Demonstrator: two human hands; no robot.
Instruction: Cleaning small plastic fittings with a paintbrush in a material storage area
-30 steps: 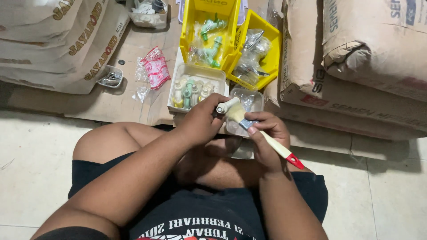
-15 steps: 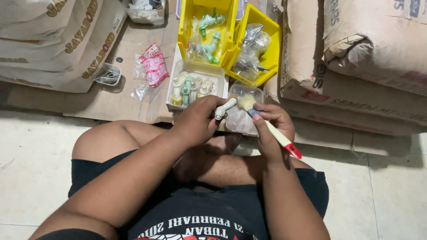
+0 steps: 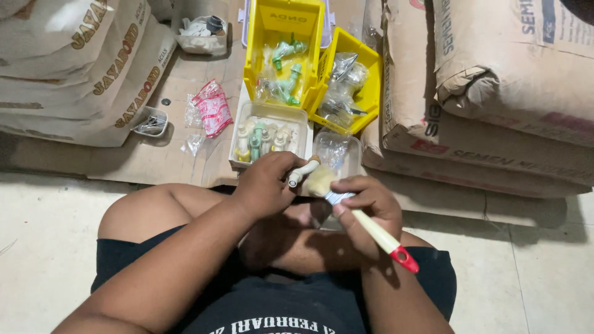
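the right hand [image 3: 366,213] grips a paintbrush [image 3: 362,216] with a cream handle and red tip, its bristles touching the small white plastic fitting [image 3: 302,172] pinched in the left hand [image 3: 267,185]. just beyond the hands sits a white tray [image 3: 296,115] of similar fittings, then two yellow bins [image 3: 283,21].

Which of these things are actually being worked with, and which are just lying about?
In use:
- left hand holding a small white fitting
- right hand holding a paintbrush
- white tray of fittings nearby

Lying about:
- yellow bins
- red-and-white packet
- stacked sacks
- clear tub
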